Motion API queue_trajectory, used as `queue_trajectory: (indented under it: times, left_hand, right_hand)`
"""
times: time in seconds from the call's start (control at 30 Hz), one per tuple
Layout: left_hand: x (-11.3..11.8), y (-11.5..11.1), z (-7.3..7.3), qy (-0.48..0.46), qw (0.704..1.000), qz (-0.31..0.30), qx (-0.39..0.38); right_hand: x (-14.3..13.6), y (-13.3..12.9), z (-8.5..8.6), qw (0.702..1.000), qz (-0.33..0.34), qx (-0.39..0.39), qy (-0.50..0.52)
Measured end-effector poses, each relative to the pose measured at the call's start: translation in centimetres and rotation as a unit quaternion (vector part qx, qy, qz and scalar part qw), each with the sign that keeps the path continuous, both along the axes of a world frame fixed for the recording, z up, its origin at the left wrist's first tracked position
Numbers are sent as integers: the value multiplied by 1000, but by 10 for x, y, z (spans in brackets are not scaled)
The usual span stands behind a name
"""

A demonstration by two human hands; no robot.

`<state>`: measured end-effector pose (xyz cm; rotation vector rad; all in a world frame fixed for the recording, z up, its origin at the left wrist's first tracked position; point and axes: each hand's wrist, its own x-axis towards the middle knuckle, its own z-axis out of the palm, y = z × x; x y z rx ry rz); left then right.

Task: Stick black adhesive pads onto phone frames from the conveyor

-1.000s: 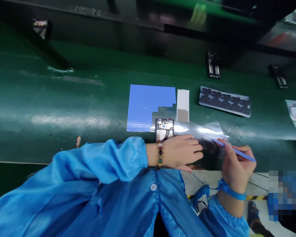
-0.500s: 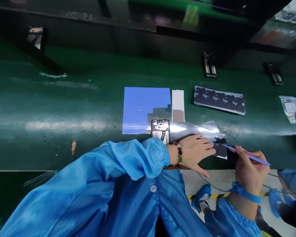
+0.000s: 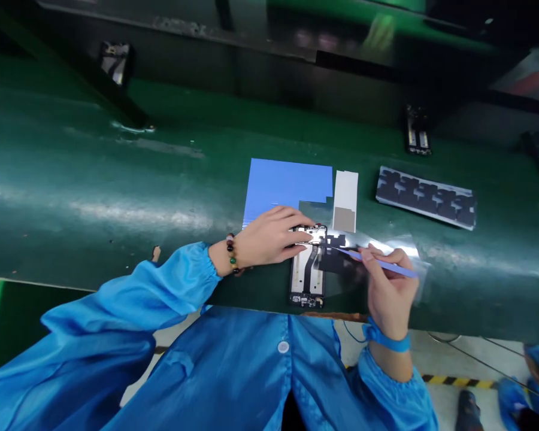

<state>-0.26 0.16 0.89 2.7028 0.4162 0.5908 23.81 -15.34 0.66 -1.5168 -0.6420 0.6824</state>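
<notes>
- On the left, the person's blue sleeve (image 3: pixel 179 272) reaches in low over the green bench (image 3: pixel 161 179), the forearm slanting up to the beaded bracelet (image 3: pixel 232 254).
- The left hand (image 3: pixel 269 236) lies palm down, fingers loosely spread, their tips on or just over the upper part of an opened phone (image 3: pixel 308 269); I can't tell how hard they press. A blue sheet (image 3: pixel 291 182) lies beyond.
- The phone lies flat near the bench's front edge, circuit board at its far end.
- At its right edge is a piece of dark film (image 3: pixel 335 261); whether they overlap, I can't make out. I judge the step in hand to be lining the film up against the phone. The next move seems to call for a motionless phone and a fine, level touch.
- The right hand (image 3: pixel 391 292) pinches a slim violet tool (image 3: pixel 386 263) like a pen, wrist low, forearm rising steeply from below. The tip points left at the film; I can't tell whether it grips it.
</notes>
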Motion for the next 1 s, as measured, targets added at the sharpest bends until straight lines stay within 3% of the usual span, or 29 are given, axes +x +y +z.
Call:
queue_trajectory:
  times: [0.17, 0.37, 1.0]
  left_hand:
    - [-3, -7, -7, -18, 997, 53, -59]
    - [1, -9, -5, 2, 994, 62, -85]
    - [3, -7, -9, -2, 997, 61, -55]
  right_hand:
    - [-17, 14, -5, 1000, 24, -5, 0]
    - [-25, 18, -8, 999, 30, -3, -11]
    - [-25, 19, -9, 998, 35, -36, -22]
